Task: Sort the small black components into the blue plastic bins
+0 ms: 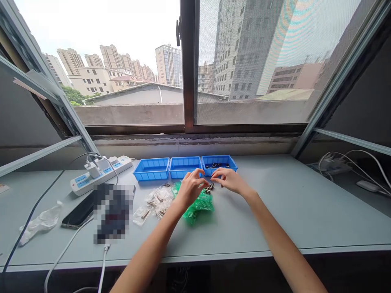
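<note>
My left hand (192, 188) is over the green plastic bag (200, 204), its fingers curled and thumb extended toward the right. My right hand (229, 180) hovers just in front of the right blue tray (233, 166), fingertips pinched together; anything between them is too small to make out. Small dark metal parts (209, 188) lie at the mouth of the green bag, between the hands. More dark parts (216, 165) sit in the right blue tray. Left of the green bag is a pile of small clear bags (159, 199) with thin pieces inside.
Two more blue trays, the middle one (185, 173) and the left one (152, 176), stand in the row. A power strip (102, 175), a black phone (77, 211), a blurred-out object (113, 215), cables and a crumpled clear bag (42, 221) lie on the left. A window stands behind.
</note>
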Demonstrator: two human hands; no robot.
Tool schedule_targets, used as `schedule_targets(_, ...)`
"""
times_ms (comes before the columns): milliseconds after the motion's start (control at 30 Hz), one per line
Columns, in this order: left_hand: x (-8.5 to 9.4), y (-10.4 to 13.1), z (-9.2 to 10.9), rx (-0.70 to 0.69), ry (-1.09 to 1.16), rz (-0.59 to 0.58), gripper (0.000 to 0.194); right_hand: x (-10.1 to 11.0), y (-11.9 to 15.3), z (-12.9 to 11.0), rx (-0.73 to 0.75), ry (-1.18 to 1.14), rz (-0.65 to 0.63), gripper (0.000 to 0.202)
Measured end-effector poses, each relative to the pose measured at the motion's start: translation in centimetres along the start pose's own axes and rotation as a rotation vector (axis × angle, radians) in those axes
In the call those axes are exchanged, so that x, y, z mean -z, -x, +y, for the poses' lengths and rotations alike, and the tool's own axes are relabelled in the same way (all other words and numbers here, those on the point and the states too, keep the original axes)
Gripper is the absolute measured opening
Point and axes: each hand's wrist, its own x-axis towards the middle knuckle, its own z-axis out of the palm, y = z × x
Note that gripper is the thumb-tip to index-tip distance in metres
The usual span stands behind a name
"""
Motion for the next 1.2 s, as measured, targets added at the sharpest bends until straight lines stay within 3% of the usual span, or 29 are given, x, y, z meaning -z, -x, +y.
schedule_targets(200, -0.2, 0.0, -0.1, 0.014, -0.043, 0.048, 0.015, 0.0, 0.0, -0.1, -0.044, 0.097, -0.016, 0.018)
schedule_targets(400, 0.2, 0.0, 0.0, 0.094, -0.047, 0.032, 0.005, 0.3, 0.1, -0.7, -0.059, 0.146, -0.031, 0.016)
schedule_targets(633, 0.4, 0.0, 0.1, 0.122, -0.027, 0.071, 0.016, 0.4, 0.3, -0.9, -0.095, 0.168, -0.043, 0.009)
schedule_targets(900, 0.1, 0.1, -0.1, 0.1, -0.062, 0.118, 0.006, 0.2, 0.3, -1.0, -0.157, 0.171, -0.152, 0.028)
schedule_targets(1000, 0.1, 0.1, 0.0, 0.116, -0.068, 0.125, 0.003, 0.0, 0.2, -0.9, -0.144, 0.183, -0.162, 0.026)
schedule_targets(1200, 0.3, 0.1, 0.1, 0.168, -0.035, 0.176, 0.023, -0.5, 0.1, -0.5, -0.112, 0.214, -0.135, 0.023)
